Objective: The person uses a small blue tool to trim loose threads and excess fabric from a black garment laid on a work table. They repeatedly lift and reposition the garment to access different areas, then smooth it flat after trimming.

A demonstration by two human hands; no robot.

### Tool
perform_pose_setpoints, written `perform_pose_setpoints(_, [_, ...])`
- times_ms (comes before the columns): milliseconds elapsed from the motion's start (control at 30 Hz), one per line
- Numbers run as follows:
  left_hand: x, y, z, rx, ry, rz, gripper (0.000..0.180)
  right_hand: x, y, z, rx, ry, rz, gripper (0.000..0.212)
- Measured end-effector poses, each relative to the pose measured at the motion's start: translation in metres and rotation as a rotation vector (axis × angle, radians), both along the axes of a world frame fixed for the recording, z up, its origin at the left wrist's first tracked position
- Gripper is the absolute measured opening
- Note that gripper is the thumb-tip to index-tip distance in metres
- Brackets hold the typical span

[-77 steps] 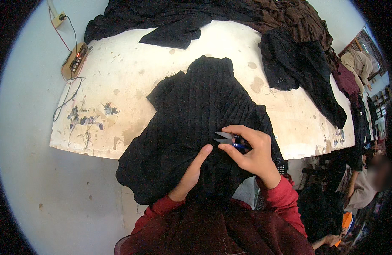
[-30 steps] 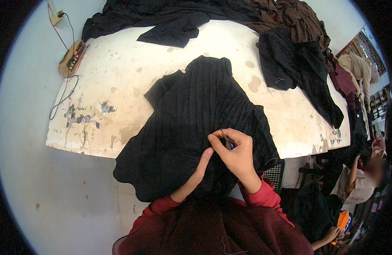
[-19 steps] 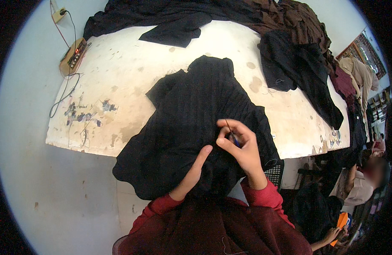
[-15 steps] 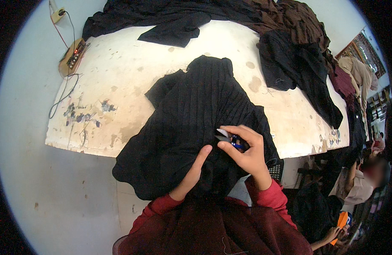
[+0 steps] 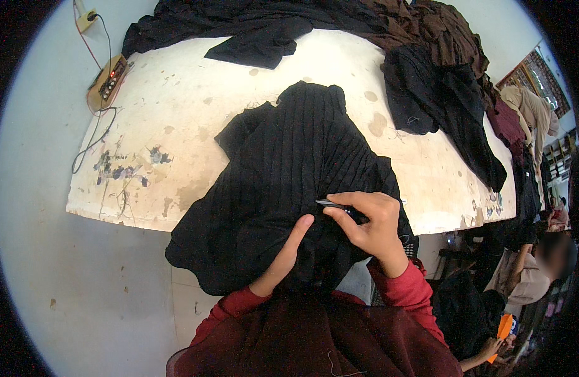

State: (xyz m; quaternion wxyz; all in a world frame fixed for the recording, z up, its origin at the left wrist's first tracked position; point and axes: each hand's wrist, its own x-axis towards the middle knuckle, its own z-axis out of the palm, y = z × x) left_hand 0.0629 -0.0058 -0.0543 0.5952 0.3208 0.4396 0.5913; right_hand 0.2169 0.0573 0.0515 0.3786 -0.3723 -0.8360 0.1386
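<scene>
A black pleated garment [image 5: 270,163] lies over the table's near edge and hangs down toward my lap. My left hand [image 5: 285,257] holds its lower part, the thumb on top and the other fingers hidden by the cloth. In my right hand [image 5: 377,223] is a pair of thread snips [image 5: 327,203], pinched between thumb and fingers. Their blades are together and point left, just above the pleats and close to my left thumb.
The worn, stained table [image 5: 170,107] carries black cloth [image 5: 251,28] along its far side, brown cloth [image 5: 449,34] and another black garment [image 5: 434,100] at right. A corded box [image 5: 107,85] sits at the left. A co-worker [image 5: 525,276] handles an orange item at lower right.
The snips' blades have closed from apart to together. My right hand has shifted slightly right and down and turned a little. My left hand and the garment have hardly moved.
</scene>
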Motion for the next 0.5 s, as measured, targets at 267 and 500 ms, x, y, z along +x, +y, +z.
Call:
perform_pose_setpoints(267, [-0.003, 0.000, 0.016, 0.015, 0.032, 0.002, 0.041, -0.006, -0.003, -0.001, -0.112, 0.115, 0.007, 0.015])
perform_pose_setpoints(500, [-0.004, -0.002, 0.011, 0.012, 0.021, -0.006, 0.039, -0.016, 0.000, 0.000, 0.010, 0.067, 0.004, 0.017])
